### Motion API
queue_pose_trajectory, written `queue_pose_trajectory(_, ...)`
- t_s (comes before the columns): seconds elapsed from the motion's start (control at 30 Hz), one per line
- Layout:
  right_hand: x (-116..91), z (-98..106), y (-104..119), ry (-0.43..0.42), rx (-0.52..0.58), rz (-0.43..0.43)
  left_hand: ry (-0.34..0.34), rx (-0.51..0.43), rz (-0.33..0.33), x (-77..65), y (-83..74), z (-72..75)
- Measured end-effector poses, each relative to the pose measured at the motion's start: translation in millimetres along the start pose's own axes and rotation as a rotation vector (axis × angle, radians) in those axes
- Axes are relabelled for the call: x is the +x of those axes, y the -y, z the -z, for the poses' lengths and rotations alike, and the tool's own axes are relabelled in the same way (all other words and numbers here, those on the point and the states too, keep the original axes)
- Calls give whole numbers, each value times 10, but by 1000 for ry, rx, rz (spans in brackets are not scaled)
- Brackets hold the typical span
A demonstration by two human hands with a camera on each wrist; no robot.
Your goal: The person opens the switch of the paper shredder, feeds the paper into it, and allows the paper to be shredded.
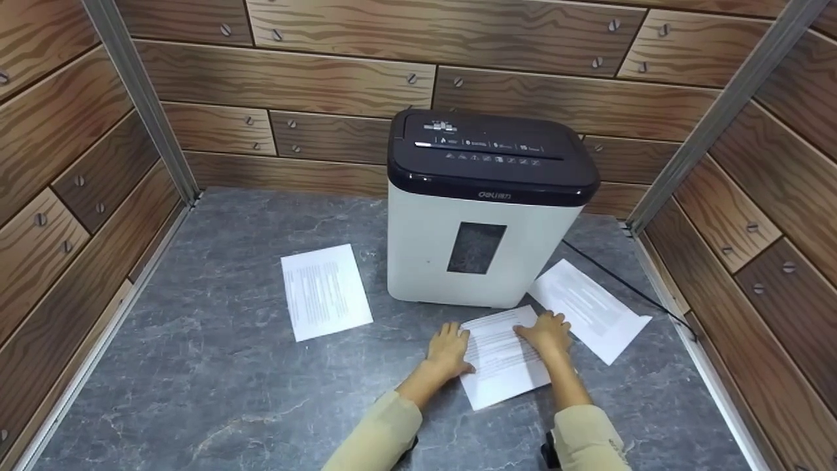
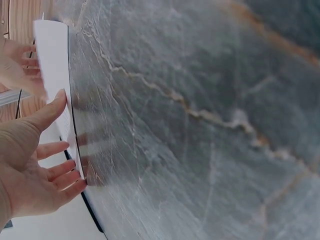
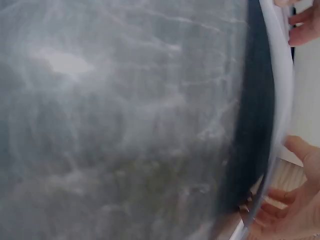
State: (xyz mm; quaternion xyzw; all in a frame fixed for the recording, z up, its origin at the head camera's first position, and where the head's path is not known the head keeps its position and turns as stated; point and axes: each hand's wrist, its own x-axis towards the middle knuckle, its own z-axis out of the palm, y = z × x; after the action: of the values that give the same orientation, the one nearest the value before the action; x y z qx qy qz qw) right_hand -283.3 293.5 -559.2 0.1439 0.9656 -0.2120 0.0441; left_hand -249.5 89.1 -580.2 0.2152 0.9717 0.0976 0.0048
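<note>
A printed sheet of paper (image 1: 500,360) lies at an angle on the dark floor, just in front of a white and black paper shredder (image 1: 418,248). My left hand (image 1: 450,350) is at the sheet's left edge, fingers extended; in the left wrist view its thumb (image 2: 52,107) overlaps the paper edge and the fingertips reach the far corner. At the right edge, my right hand (image 1: 549,332) pinches the sheet, thumb on the printed face. The right wrist view shows the paper (image 3: 284,85) bowed up off the floor, with some right fingers (image 3: 272,210) partly behind it.
Another printed sheet (image 1: 327,294) lies left of the shredder. A third sheet (image 1: 592,311), one corner folded, lies right of it. A black power cord (image 1: 628,284) runs from behind the shredder to the right wall. Wood-patterned panels (image 1: 294,78) enclose the floor.
</note>
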Motion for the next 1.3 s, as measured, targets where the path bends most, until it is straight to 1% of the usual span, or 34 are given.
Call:
queue_pose_trajectory(0.07, -6, -16, -6, -8, -8, -13, 4, -3, -1, -4, -6, 0)
queue_pose_trajectory(0.23, -3, -17, -41, -69, -11, -8, -3, -8, -3, -9, -13, -8)
queue_pose_trajectory(0.33, -14, 13, -70, -95, 13, -19, 4, -12, -2, -12, -18, -7)
queue_pose_trajectory(0.4, -29, 49, -85, -101, 55, -23, 8, -16, -1, -16, -22, 0)
queue_pose_trajectory(0.5, -75, 138, -89, -110, 133, -37, 9, -21, 0, -10, -22, 4)
queue_pose_trajectory(0.63, -156, 308, -58, -114, 226, -46, 1, -32, 0, 6, -12, -11)
queue_pose_trajectory(0.7, -198, 399, -25, -125, 261, -17, -11, -43, 3, 10, -5, -18)
queue_pose_trajectory(0.77, -243, 490, 21, -147, 285, 30, -35, -71, 12, 10, 1, -19)
queue_pose_trajectory(0.83, -291, 575, 76, -183, 296, 87, -76, -109, 22, 7, 5, -13)
queue_pose_trajectory(0.9, -338, 650, 137, -236, 303, 155, -149, -153, 28, 10, 4, 5)
queue_pose_trajectory(0.97, -386, 722, 204, -290, 306, 216, -246, -202, 28, 18, -2, 52)
queue_pose_trajectory(1.07, -460, 825, 311, -358, 322, 292, -433, -276, 17, 43, -18, 164)
queue_pose_trajectory(1.1, -483, 858, 346, -376, 327, 310, -482, -317, 15, 49, -27, 221)
queue_pose_trajectory(1.13, -507, 891, 381, -391, 333, 326, -523, -374, 11, 57, -36, 280)
queue_pose_trajectory(1.2, -558, 946, 452, -416, 348, 359, -578, -521, 9, 64, -56, 408)
queue_pose_trajectory(1.3, -620, 1007, 551, -441, 365, 404, -592, -785, 13, 59, -81, 611)
